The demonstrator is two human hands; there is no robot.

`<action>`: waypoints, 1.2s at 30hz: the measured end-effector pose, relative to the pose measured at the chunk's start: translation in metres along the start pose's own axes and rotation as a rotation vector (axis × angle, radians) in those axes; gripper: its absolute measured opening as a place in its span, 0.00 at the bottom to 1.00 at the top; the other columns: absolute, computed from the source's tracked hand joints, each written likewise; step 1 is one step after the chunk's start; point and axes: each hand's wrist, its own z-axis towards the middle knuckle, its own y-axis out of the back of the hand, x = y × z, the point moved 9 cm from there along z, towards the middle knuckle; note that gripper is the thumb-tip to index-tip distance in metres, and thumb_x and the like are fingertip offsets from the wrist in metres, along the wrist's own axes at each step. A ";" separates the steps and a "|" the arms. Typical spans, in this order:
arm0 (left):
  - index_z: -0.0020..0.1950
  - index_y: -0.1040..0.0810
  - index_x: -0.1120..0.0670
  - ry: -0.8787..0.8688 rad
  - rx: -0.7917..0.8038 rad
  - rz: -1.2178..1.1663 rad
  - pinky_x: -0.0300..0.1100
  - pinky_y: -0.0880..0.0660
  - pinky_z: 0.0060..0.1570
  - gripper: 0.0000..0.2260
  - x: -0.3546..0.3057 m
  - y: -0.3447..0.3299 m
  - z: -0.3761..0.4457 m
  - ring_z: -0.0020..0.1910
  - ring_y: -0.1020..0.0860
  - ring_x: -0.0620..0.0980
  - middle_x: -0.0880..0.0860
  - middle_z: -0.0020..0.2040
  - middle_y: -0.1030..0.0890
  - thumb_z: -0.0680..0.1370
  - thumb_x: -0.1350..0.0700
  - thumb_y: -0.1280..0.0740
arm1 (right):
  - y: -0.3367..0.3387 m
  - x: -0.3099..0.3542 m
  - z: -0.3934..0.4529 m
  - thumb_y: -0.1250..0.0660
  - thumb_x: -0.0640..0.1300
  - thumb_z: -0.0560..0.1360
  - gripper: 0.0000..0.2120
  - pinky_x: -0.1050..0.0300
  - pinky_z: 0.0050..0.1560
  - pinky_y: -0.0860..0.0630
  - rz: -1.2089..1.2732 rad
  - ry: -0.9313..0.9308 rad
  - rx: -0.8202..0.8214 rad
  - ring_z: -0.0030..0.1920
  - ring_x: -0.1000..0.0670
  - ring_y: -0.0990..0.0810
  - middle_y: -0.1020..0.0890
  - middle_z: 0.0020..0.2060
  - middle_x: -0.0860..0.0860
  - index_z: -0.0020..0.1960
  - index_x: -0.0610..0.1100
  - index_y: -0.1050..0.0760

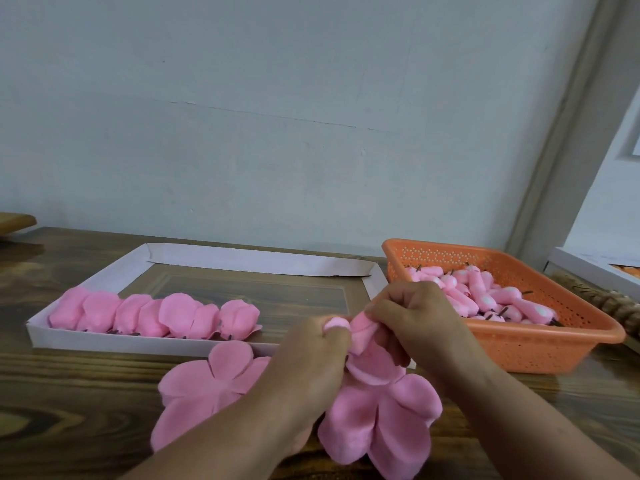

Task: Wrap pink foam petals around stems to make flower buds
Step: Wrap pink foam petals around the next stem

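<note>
We see white tray (152,344) far left, row of wrapped buds (156,317) inside. Flat petal sheets (207,386) on table (69,410). Our left hand (308,362) pinches foam bud core (336,322). Our right hand (415,323) grips petal (362,332), curling it round core. We should pull snug, keep edges even. Orange basket (519,344) right, bare cores (485,296) inside. Stem hidden under fingers.

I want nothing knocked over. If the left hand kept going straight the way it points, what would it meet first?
Probably the near wall of the white tray, just beyond the left hand and the bud it grips; depth is unclear.
</note>
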 end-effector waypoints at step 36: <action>0.44 0.16 0.57 0.151 0.286 -0.188 0.47 0.20 0.47 0.38 -0.011 -0.017 -0.005 0.41 0.18 0.53 0.58 0.40 0.16 0.69 0.29 0.53 | -0.031 0.054 -0.031 0.34 0.38 0.72 0.03 0.65 0.29 0.36 -0.569 0.423 0.297 0.28 0.56 0.30 0.28 0.25 0.57 0.44 0.45 0.22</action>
